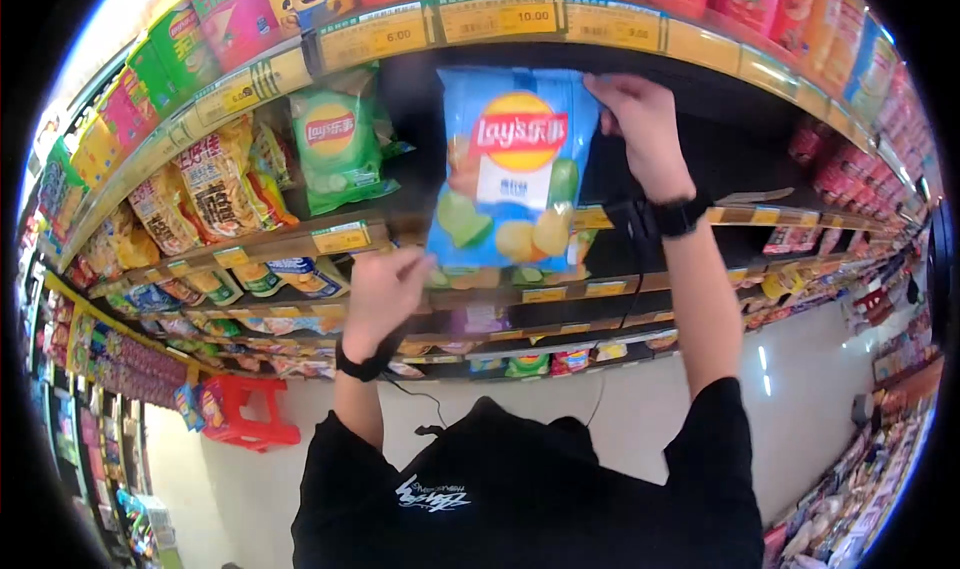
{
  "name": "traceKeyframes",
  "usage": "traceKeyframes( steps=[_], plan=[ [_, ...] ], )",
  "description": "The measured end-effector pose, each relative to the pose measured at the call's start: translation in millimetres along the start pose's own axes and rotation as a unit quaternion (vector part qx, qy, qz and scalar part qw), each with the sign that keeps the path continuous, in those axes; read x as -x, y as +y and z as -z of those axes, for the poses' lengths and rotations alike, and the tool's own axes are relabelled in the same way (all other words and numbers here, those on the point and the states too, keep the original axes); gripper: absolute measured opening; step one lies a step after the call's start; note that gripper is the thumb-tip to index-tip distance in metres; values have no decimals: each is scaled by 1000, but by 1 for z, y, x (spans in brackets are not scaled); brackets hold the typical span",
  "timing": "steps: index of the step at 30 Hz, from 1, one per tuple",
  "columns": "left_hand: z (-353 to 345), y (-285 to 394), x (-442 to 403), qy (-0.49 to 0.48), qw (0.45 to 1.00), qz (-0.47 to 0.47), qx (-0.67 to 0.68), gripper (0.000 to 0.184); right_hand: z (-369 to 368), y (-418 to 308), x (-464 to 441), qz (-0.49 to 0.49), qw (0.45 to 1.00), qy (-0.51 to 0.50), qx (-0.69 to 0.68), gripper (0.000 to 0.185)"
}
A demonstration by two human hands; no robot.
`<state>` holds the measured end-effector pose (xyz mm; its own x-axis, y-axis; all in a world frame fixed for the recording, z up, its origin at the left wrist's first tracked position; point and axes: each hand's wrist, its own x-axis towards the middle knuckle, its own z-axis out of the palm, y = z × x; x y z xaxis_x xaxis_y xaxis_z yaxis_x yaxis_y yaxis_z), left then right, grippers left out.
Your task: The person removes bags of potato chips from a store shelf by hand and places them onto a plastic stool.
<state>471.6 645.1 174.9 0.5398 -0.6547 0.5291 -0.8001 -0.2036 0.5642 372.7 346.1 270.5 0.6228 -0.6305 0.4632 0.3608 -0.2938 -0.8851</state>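
A blue Lay's chip bag [515, 209] hangs upright between my hands in front of the shelf, its printed front facing me. My right hand [640, 119] pinches its upper right corner. At the lower left corner, my left hand [388, 287] has its fingers closed on the bag's edge. A green Lay's bag [335, 149] stands on the shelf just left of the blue one. Both wrists wear black bands with thin cables.
A shelf edge with price tags [500, 21] curves above the bag. Yellow snack bags [215, 184] stand at the left, and pink canisters [850, 174] at the right. Lower shelves hold more packets. A red plastic stool [250, 414] stands on the floor at the lower left.
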Motion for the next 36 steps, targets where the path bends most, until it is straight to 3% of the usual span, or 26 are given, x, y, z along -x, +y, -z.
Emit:
traceKeyframes(
  steps=[4, 7, 9, 10, 11, 13, 15, 18, 24, 25, 28, 33, 36],
  plan=[
    [14, 7, -29, 13, 997, 5, -77, 18, -9, 35, -67, 6, 994, -92, -57, 13],
    [15, 16, -55, -9, 991, 73, -116, 23, -27, 48, -95, -21, 984, -112, -139, 9],
    [10, 9, -76, -16, 983, 50, -175, 25, -33, 66, -122, -30, 971, -151, -182, 13],
    [10, 5, -84, -27, 977, 36, -208, 26, -38, 84, -134, 95, 981, -170, 20, 20],
    [7, 1, -93, -28, 963, 36, -265, 24, -42, 100, -144, 217, 935, -172, 222, 28],
    [-6, -16, -105, -9, 924, 65, -377, 21, -46, 77, -136, 212, 881, -199, 373, 41],
    [-16, -18, -112, -7, 891, 116, -440, 16, -54, 69, -131, 185, 913, -184, 313, 40],
    [-28, -17, -125, -16, 871, 105, -479, 15, -64, 72, -133, 181, 932, -162, 270, 40],
    [-33, -17, -148, 10, 876, 65, -478, 19, -58, 74, -161, 213, 932, -103, 276, 39],
    [-34, -22, -148, 22, 878, 35, -476, 11, -58, 75, -165, 217, 930, -96, 282, 39],
    [-29, -32, -153, -10, 912, 20, -410, 13, -62, 79, -169, 225, 922, -88, 304, 38],
    [-16, -25, -154, -112, 928, 98, -340, 22, -73, 90, -172, 231, 905, -81, 348, 37],
    [-8, -25, -148, -103, 939, 98, -315, 23, -80, 97, -175, 233, 897, -77, 368, 37]
  ],
)
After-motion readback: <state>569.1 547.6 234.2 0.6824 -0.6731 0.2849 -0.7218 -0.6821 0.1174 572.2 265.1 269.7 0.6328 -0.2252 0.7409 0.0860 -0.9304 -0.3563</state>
